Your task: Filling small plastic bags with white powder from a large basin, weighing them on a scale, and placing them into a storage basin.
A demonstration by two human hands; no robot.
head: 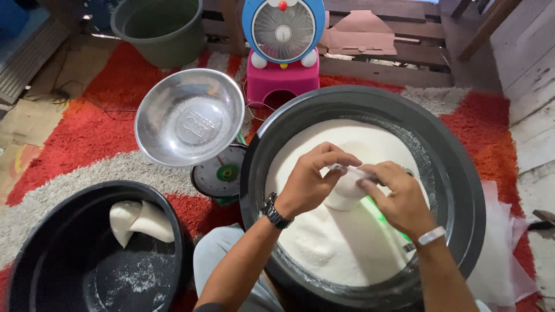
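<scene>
Far left sits a black basin (52, 254) with two filled white bags (139, 222) lying in it, and just beside it a kitchen scale (222, 176) carries a shiny steel bowl (189, 115), with a small blue fan (283, 29) on a pink base beyond. Over the big black tub (462, 173) of white grains (335, 248), the left hand (306, 182) pinches the top of a small clear plastic bag (346, 188) of the same white stuff. The right hand (399, 199) pinches that bag's mouth from the other side, fingertips pressed together on the plastic.
</scene>
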